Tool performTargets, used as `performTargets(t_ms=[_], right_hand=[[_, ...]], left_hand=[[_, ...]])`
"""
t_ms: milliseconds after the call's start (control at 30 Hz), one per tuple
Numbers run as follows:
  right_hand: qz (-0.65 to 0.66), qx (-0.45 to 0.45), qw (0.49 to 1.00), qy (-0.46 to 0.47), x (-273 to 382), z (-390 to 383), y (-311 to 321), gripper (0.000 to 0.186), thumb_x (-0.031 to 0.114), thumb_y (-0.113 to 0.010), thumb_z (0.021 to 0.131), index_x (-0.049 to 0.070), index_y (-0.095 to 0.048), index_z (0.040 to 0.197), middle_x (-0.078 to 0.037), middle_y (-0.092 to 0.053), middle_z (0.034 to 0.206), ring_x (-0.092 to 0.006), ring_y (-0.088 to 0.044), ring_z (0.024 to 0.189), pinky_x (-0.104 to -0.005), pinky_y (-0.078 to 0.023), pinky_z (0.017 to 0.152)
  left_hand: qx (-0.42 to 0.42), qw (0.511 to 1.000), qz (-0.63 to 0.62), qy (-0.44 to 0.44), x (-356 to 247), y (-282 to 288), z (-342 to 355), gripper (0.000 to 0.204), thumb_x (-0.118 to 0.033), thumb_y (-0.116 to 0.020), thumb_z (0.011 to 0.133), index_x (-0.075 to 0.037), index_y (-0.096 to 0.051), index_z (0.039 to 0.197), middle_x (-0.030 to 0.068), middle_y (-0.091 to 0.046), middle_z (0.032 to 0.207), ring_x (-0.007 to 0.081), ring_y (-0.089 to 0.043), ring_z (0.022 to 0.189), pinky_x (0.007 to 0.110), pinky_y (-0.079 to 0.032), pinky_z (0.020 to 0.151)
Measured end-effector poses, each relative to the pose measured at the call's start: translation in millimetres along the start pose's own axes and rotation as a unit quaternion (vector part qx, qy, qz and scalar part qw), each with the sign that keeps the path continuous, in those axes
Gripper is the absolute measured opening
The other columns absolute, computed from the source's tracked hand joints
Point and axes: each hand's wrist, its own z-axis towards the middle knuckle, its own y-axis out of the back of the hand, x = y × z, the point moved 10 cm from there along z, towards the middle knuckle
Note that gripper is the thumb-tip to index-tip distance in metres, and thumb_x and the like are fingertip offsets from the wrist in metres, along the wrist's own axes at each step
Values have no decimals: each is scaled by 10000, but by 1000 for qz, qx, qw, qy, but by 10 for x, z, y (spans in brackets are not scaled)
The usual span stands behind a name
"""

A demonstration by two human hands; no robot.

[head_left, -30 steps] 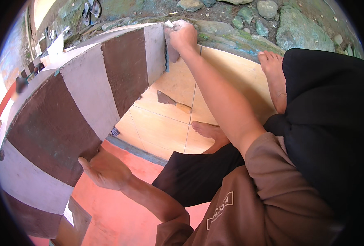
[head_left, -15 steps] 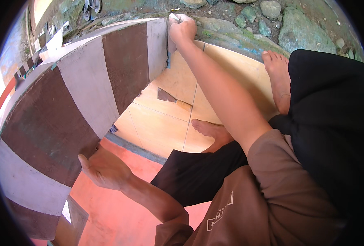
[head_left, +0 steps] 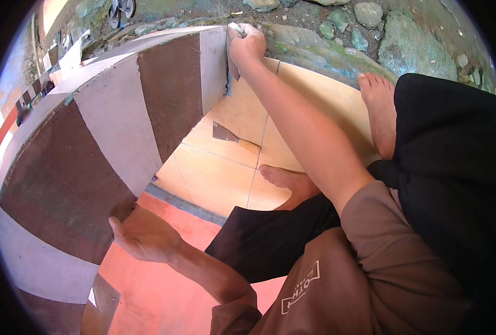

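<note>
Along the wall end [head_left: 213, 67], greyish-brown strip [head_left: 233, 59] lengthwise, tip downward

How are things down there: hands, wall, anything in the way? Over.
Right hand gripping flat grey-brown piece at striped wall's end. Left hand at wall's edge, fingers mostly hidden. Putty knife lying on floor tiles, apart from both hands.

Brn/pale-lilac striped wall [head_left: 172, 89], cream-tan tiles [head_left: 220, 178], pinkish-red flr [head_left: 158, 279], blk trousers [head_left: 449, 167], brn shirt [head_left: 396, 257]

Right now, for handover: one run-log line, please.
left hand: on striped wall; right hand: holding grey flat piece; putty knife: on tiles
</note>
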Motion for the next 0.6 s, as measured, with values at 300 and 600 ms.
performTargets(t_ms=[300,600], right_hand=[[56,-17,998,-21,-85,16,-67,249,178,-686,936,21,-711,1127,-134,-713,961,-252,-681,843,-381,-519,745],[111,-31,993,-23,-161,153,-139,207,186,-662,955,39,-704,1094,-106,-693,825,-215,-654,694,-390,-513,621]], left_hand=[[-4,1000,-20,2,-19,5,-23,395,-229,-572,992,57,-582,1265,144,-571,1349,255,-487,1301,392,-321,1146],[-18,1000,-2,-2,22,120,-14,398,-220,-595,979,66,-590,1256,143,-565,1359,261,-481,1307,398,-326,1142]])
